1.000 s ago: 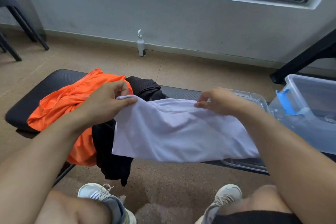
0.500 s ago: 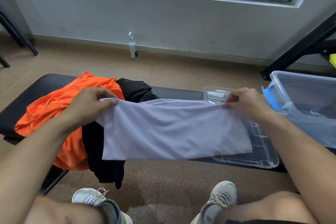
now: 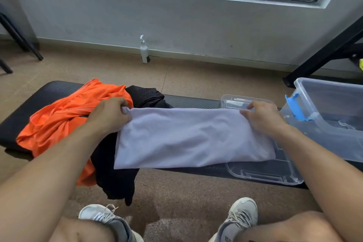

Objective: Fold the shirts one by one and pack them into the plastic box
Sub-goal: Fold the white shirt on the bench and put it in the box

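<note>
A white shirt, folded into a long band, lies stretched across the black bench. My left hand pinches its far left corner and my right hand grips its far right corner. An orange shirt and a black shirt lie heaped on the bench's left part, the black one hanging over the near edge. The clear plastic box with a blue latch stands at the bench's right end. Its clear lid lies flat beside it, partly under the white shirt.
A small spray bottle stands on the floor against the wall. Black chair legs are at far left and a black frame slants at far right. My knees and both shoes are below the bench.
Both hands moved apart and lowered the white shirt from the air until it lies flatter on the bench, its right end over the lid.
</note>
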Available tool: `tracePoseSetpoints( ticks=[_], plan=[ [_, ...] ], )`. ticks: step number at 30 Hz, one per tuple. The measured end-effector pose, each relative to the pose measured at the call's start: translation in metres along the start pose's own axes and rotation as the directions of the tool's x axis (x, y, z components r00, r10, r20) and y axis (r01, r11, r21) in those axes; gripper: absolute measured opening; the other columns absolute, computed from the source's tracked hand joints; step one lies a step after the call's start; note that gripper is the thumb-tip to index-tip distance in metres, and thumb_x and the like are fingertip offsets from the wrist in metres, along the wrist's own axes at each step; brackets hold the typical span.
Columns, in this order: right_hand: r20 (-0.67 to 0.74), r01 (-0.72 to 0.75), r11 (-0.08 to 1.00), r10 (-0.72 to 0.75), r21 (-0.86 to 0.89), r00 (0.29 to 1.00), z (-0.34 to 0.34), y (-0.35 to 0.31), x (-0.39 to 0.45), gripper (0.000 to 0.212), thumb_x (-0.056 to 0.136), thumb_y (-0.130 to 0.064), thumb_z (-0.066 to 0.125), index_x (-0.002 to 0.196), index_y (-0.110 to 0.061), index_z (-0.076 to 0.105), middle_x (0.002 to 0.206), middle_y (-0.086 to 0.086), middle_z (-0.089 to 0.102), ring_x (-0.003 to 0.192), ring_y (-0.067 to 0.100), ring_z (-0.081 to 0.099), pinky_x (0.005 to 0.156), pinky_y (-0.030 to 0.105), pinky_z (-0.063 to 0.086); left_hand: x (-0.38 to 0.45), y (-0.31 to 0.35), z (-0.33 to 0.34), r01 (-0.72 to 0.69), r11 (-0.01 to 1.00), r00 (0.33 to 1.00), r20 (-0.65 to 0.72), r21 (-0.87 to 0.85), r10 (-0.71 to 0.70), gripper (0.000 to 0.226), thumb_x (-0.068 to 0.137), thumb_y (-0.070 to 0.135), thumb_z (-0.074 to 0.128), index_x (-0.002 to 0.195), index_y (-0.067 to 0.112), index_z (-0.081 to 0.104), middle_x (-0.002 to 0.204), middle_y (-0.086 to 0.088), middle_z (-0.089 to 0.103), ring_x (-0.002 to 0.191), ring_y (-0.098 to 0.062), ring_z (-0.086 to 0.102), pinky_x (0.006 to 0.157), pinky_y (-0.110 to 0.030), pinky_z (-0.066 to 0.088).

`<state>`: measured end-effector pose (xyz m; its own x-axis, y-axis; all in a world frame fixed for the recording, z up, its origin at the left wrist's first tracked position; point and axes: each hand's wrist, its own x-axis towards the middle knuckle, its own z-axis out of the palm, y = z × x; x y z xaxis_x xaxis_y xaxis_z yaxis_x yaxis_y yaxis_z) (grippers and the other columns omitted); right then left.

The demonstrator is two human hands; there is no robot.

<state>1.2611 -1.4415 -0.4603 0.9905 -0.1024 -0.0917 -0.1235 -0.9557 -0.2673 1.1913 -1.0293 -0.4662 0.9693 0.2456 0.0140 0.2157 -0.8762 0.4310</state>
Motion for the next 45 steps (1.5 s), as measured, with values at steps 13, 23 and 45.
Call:
tracePoseSetpoints(
  ticks=[13,23,45],
  plan=[
    [0.209,0.038,0.991,-0.011,-0.127,0.978,-0.012,-0.011,-0.007,0.048,0.077,-0.065,0.073,0.078,-0.019,0.059,0.078,0.001,0.063,0.068,0.014,0.054,0.053,0.031,0.039,-0.014,0.013,-0.004,0.222,0.934,0.928,0.232,0.278,-0.29,0.073,0.08,0.064,0.069,0.123,0.006,0.061,0.122,-0.013,0.066,0.109,-0.031,0.061,0.081,-0.033,0.046],
    [0.348,-0.121,0.821,-0.099,0.559,0.932,-0.042,-0.015,-0.037,0.032,0.08,-0.022,0.084,0.107,-0.021,0.067,0.094,0.015,0.077,0.083,0.037,0.074,0.071,0.046,0.059,-0.027,0.025,-0.006,0.158,0.982,0.986,0.061,-0.1,-0.153,0.028,0.072,0.021,0.08,0.077,0.012,0.054,0.073,0.0,0.057,0.071,-0.026,0.051,0.054,-0.033,0.033],
    [0.383,-0.246,0.387,-0.329,0.888,0.864,0.013,-0.171,-0.097,0.063,0.084,-0.003,0.076,0.138,-0.008,0.044,0.113,0.016,0.061,0.103,0.034,0.071,0.088,0.05,0.06,-0.052,0.073,-0.001,-0.027,0.877,0.999,0.017,-0.48,0.039,0.023,0.09,0.03,0.07,0.084,0.007,0.068,0.063,0.001,0.061,0.055,-0.011,0.047,0.052,-0.026,0.034]
  ],
)
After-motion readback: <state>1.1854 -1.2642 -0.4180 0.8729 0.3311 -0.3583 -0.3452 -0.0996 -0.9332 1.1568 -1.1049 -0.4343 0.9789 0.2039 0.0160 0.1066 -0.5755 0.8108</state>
